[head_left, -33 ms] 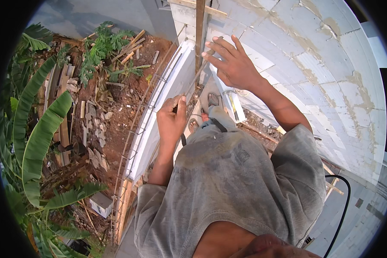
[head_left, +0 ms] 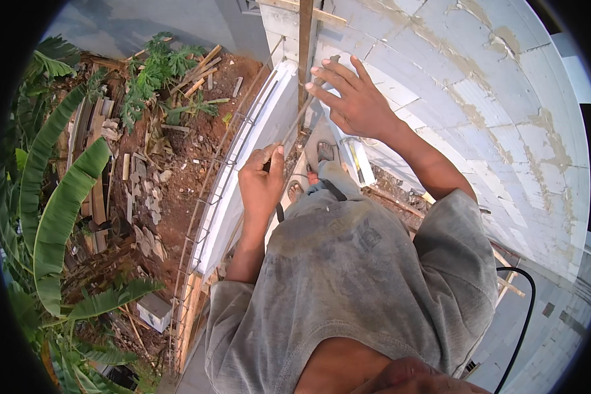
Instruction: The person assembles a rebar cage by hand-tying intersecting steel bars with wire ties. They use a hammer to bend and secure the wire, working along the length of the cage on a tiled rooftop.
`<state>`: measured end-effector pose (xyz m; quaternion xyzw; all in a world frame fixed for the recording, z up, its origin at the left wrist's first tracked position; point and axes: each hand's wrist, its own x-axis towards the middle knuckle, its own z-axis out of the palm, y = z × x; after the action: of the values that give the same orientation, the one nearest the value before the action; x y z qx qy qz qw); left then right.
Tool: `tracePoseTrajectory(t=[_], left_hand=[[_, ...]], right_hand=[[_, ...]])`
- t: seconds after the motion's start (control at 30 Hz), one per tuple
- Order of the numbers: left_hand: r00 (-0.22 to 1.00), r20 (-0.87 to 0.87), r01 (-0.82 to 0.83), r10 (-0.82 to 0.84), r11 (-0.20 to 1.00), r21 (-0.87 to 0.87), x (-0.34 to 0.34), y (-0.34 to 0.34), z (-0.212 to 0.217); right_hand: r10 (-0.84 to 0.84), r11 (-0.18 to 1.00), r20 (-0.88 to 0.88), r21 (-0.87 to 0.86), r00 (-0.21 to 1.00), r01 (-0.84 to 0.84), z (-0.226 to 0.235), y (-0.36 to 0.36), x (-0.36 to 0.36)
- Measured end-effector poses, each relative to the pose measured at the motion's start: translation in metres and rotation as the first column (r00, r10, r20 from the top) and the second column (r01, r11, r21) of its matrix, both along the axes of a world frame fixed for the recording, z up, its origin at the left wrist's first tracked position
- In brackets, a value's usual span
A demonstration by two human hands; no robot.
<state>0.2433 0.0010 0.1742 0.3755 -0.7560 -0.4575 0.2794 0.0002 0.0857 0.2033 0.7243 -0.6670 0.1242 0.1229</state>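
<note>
My left hand [head_left: 261, 182] is closed, thumb up, around the lower end of a thin grey-brown rod [head_left: 297, 125]. The rod slants up and to the right from that fist, and its thicker far end shows just past the fingers of my right hand [head_left: 356, 102]. Those fingers are stretched out and spread, with the rod passing behind or beneath them. Whether they touch it I cannot tell. A brown upright post [head_left: 305, 49] stands just beyond both hands.
A pale block wall [head_left: 453, 98] with mortar smears curves along my right. To my left runs a white ledge [head_left: 226, 220] beside a rebar cage [head_left: 192, 246]. Beyond lie soil, scrap wood and banana leaves [head_left: 69, 223]. A black cable [head_left: 530, 315] hangs at lower right.
My right hand has shifted very slightly left, and more of the rod's far end shows above its fingers. The left hand has barely moved.
</note>
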Motion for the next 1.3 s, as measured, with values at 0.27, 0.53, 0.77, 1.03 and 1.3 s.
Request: tracePoseTrajectory(t=[0.27,0.53,0.77,1.03,1.3], left_hand=[[0.997,0.022,-0.068,0.072,0.985,-0.156,0.002,-0.003,0.007],[0.997,0.041,-0.058,0.063,0.993,-0.107,0.007,0.0,0.008],[0.997,0.046,-0.066,0.068,0.997,-0.043,0.009,-0.001,0.007],[0.994,0.004,-0.105,0.106,0.99,-0.093,0.01,-0.003,0.003],[0.992,0.013,-0.126,0.129,0.983,-0.131,0.013,-0.003,0.001]], right_hand=[[-0.082,0.97,0.259,-0.199,0.962,0.137,-0.009,-0.003,-0.018],[-0.254,0.964,0.078,-0.058,0.964,0.259,-0.03,0.001,-0.005],[0.058,0.98,0.113,-0.196,0.992,-0.035,-0.049,0.007,0.028],[-0.137,0.947,0.247,-0.251,0.959,0.2,-0.019,-0.004,-0.024],[-0.143,0.988,0.022,-0.05,0.989,0.144,-0.027,-0.002,-0.002]])
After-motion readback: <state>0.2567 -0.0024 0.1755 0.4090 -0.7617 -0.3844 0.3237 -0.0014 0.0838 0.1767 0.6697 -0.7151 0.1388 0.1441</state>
